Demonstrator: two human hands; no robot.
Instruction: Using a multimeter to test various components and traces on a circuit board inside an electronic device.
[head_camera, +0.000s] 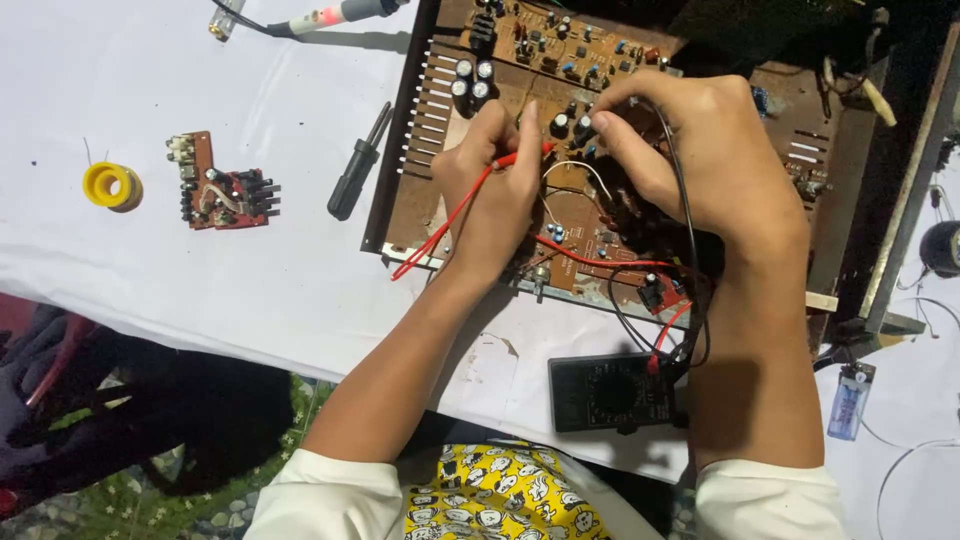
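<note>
An open amplifier chassis (405, 140) holds a brown circuit board (560, 60) with black capacitors. My left hand (490, 190) pinches a red test probe (520, 157), its tip pointing right onto the board near the capacitors. My right hand (690, 150) grips a black probe, mostly hidden by the fingers, its tip down on the board beside a capacitor (583, 126). Red and black leads run down to a black multimeter (610, 392) at the table's near edge.
On the white cloth lie a black-handled screwdriver (357, 168), a small red circuit board (222, 187), a yellow solder spool (111, 186) and a soldering iron (330, 15) at the top. A blue lighter (848, 400) sits at right. A metal frame borders the right side.
</note>
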